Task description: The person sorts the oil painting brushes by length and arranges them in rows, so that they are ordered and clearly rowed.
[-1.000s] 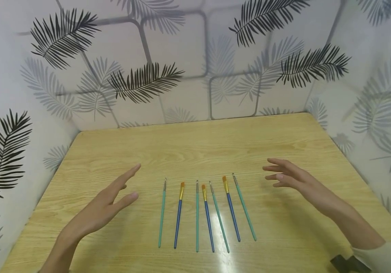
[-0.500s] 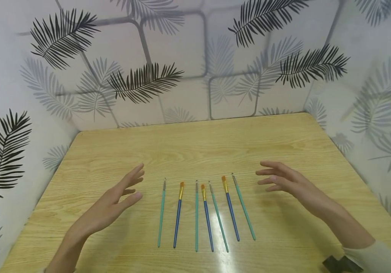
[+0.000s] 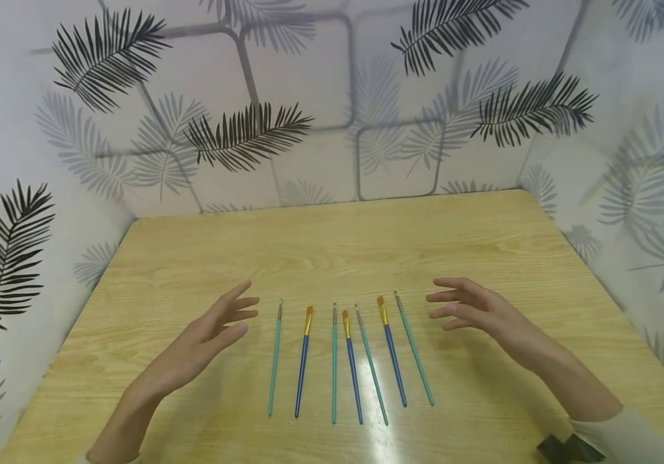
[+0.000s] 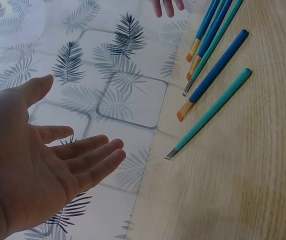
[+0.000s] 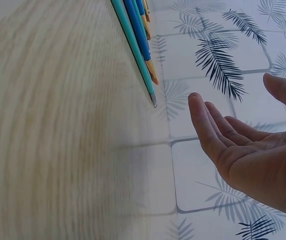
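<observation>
A row of slim tools lies on the table between my hands: three blue paintbrushes with gold ferrules and orange bristles, and several teal-handled tools with small grey tips. My left hand (image 3: 207,341) hovers left of the leftmost teal tool (image 3: 274,362), fingers extended, thumb apart, palm bare in the left wrist view. Beside that tool lies a blue paintbrush (image 3: 303,361). On the other side, my right hand (image 3: 491,316) floats to the right of the rightmost teal tool (image 3: 415,351), its fingers loosely extended and holding nothing. Another blue paintbrush (image 3: 392,351) lies just inside that tool.
The light wood-grain table (image 3: 332,248) reaches back to a wall (image 3: 309,154) with a leaf pattern. Similar patterned surfaces flank both sides. A dark object (image 3: 570,449) shows by the right sleeve (image 3: 622,438) at the lower edge.
Both hands have drifted inward, the left one to the right and the right one to the left, closer to the row. The brushes and teal tools stay where they lay.
</observation>
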### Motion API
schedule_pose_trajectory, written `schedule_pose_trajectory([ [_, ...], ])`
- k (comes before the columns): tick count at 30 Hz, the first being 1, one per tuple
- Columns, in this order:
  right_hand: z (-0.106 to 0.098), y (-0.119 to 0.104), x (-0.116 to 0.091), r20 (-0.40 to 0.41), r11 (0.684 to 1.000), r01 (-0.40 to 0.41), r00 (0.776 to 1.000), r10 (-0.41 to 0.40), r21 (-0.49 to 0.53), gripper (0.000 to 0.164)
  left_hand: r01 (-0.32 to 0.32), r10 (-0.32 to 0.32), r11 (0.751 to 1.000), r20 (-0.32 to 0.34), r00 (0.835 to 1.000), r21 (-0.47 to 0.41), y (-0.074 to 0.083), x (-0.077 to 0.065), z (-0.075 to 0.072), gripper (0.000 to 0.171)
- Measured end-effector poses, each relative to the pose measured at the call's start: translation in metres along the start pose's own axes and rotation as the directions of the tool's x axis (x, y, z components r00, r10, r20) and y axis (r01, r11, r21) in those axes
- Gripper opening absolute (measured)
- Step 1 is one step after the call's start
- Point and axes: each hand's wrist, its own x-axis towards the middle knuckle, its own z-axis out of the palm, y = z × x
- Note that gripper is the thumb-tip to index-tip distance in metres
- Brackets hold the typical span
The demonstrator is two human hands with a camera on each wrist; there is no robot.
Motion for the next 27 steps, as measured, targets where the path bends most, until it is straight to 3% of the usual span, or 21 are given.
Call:
schedule_pose_trajectory([
  [16, 0.007, -0.001, 0.006, -0.039, 1.000, -0.023, 0.999, 0.023, 0.015, 0.050, 0.055, -0.050, 0.985, 0.040, 0.998, -0.162, -0.010, 0.008, 0.014, 0.058],
  [27, 0.010, -0.001, 0.008, -0.057, 0.997, -0.083, 0.995, 0.083, 0.013, 0.051, 0.120, -0.107, 0.978, 0.084, 0.991, -0.172, -0.007, 0.009, 0.026, 0.054],
])
